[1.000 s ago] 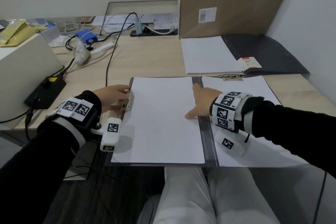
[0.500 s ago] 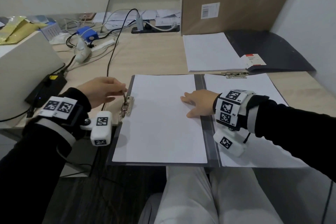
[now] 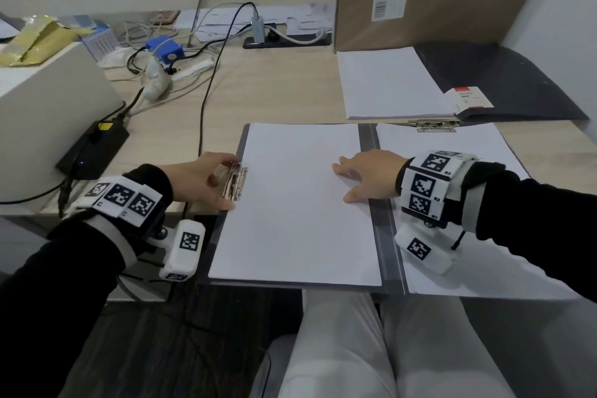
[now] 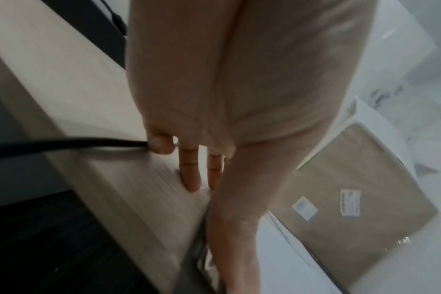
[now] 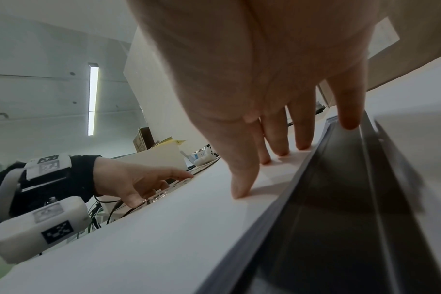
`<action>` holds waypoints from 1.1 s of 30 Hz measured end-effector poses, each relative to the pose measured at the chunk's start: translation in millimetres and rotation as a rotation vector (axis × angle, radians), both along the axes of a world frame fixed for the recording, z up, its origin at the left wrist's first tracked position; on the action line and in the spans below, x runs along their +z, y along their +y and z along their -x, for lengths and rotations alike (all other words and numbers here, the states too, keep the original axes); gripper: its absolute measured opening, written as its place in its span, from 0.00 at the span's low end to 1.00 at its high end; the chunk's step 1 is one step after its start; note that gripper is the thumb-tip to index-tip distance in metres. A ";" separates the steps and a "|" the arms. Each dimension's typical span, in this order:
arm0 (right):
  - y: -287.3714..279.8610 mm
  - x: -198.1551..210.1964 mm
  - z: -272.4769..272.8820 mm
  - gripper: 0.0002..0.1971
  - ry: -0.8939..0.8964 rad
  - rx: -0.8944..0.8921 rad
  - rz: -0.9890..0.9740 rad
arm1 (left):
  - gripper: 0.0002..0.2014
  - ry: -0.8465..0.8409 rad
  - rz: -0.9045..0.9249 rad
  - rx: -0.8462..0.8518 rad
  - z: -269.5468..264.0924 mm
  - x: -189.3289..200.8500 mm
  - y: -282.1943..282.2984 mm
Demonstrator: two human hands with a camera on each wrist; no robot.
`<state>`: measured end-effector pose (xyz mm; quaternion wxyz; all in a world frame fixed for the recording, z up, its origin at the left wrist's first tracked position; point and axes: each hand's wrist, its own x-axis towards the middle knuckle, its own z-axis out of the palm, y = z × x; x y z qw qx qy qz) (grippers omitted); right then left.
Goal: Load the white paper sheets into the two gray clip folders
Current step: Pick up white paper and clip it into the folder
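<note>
Left hand [image 3: 200, 176] rests its grip on the metal clip [image 3: 235, 183] at the left edge of the open gray folder [image 3: 382, 249], thumb and fingers loosely bent around it; whether they squeeze it cannot be told. Right hand [image 3: 366, 176] lies flat, fingers [image 5: 277, 137] straight and spread, pressing the white paper sheets [image 3: 300, 203] near the spine. Both forearms reach in from either side above the counter [image 3: 274, 90]. A second folder [image 3: 504, 84] with paper lies farther back.
</note>
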<state>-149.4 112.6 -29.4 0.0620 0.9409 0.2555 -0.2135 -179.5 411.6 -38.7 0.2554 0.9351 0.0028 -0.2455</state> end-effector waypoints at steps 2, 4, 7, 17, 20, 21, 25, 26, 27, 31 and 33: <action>-1.6 -1.0 0.0 0.31 0.009 -0.005 -0.012 | 0.47 -0.021 -0.070 -0.028 -1.9 -0.8 -1.1; -3.2 -1.4 -0.3 0.31 0.016 -0.004 -0.021 | 0.48 -0.027 -0.088 -0.045 -2.4 0.7 -0.8; -5.4 -0.5 -0.7 0.32 0.032 -0.001 -0.033 | 0.54 -0.008 -0.073 -0.059 0.8 2.4 2.6; -10.7 -2.5 3.8 0.33 0.062 -0.122 -0.256 | 0.49 0.062 0.192 0.109 4.7 5.3 -4.0; -23.6 2.5 5.7 0.25 -0.006 -0.304 -0.676 | 0.46 0.011 0.213 0.243 0.5 0.5 -11.9; -32.1 5.7 5.1 0.22 -0.025 -0.373 -0.789 | 0.43 -0.018 0.193 0.300 -1.7 -0.4 -15.4; -88.7 7.1 7.8 0.20 -0.115 -0.619 -0.792 | 0.35 -0.030 0.205 0.491 -5.0 -2.5 -32.0; -105.5 3.8 11.8 0.23 -0.136 -0.685 -0.737 | 0.34 -0.027 0.255 0.542 -5.9 -2.6 -34.4; -122.2 0.5 17.6 0.25 -0.148 -0.753 -0.681 | 0.33 -0.037 0.293 0.578 -5.8 -1.8 -36.6; -184.7 -14.2 41.1 0.33 -0.114 -0.953 -0.505 | 0.06 -0.035 0.345 0.666 -6.1 -3.9 -37.9; -204.7 -18.5 51.8 0.35 -0.090 -1.013 -0.465 | 0.09 0.019 0.461 0.768 -0.7 -1.0 -41.4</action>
